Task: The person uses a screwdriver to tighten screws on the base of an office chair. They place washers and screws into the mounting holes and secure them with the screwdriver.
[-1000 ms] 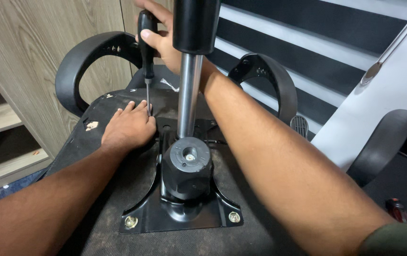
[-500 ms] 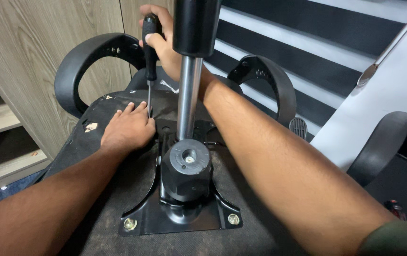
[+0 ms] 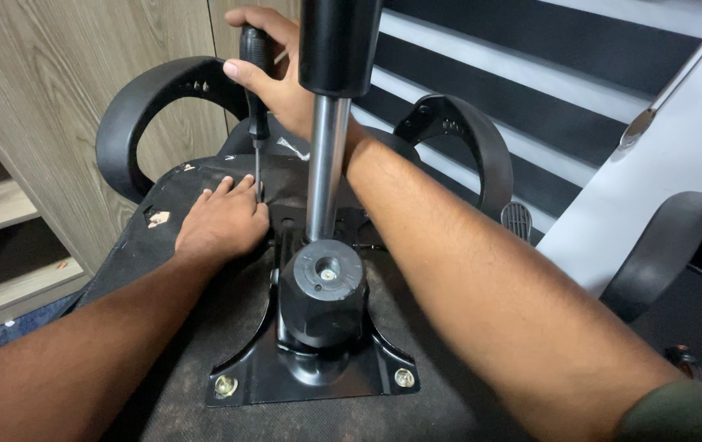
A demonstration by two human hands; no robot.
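An office chair seat (image 3: 187, 385) lies upside down, its dark fabric underside facing me. A black metal mounting plate (image 3: 261, 372) with a round knob (image 3: 322, 286) is bolted to it, and a chrome gas cylinder (image 3: 326, 164) rises from it. My right hand (image 3: 273, 69) grips the black handle of a screwdriver (image 3: 254, 74), held upright with its tip at the plate's far left corner. My left hand (image 3: 222, 223) rests flat on the seat, fingers touching the screwdriver shaft near its tip.
Two black curved armrests (image 3: 134, 115) (image 3: 470, 135) stand at the seat's far side. A wooden cabinet (image 3: 48, 98) with shelves is on the left. A white sloped panel (image 3: 654, 188) and another black armrest (image 3: 662, 245) are on the right.
My right hand has shifted its grip on the screwdriver handle, thumb now pointing left, as the handle turns. My left hand has stayed in place.
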